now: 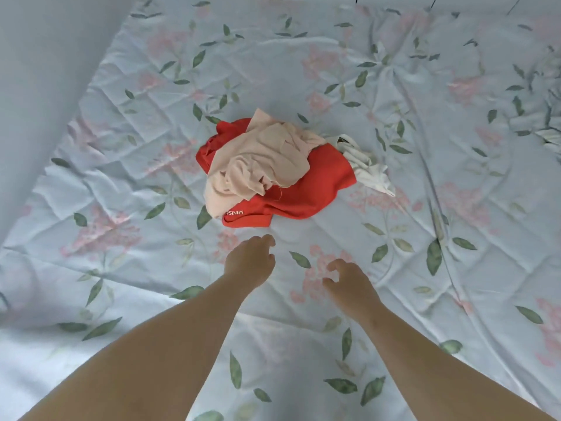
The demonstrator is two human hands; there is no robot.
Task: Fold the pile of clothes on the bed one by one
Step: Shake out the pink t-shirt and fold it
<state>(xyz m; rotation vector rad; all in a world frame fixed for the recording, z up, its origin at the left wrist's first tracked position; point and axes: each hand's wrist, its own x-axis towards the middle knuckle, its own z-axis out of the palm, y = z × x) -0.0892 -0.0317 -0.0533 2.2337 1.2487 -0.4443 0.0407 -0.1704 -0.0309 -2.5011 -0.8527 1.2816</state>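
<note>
A small pile of clothes lies crumpled in the middle of the bed. A pale peach garment (261, 159) sits on top of a red one (306, 192) with white lettering near its front edge. A white garment (367, 165) sticks out at the pile's right side. My left hand (250, 258) hovers just in front of the red garment, fingers loosely curled, holding nothing. My right hand (346, 279) is a little nearer to me and to the right, fingers also loosely curled and empty. Neither hand touches the pile.
The bed is covered by a wrinkled pale blue sheet (440, 223) printed with pink flowers and green leaves. A plain pale wall (39, 86) runs along the left edge. More patterned fabric bunches at the far right (543, 123).
</note>
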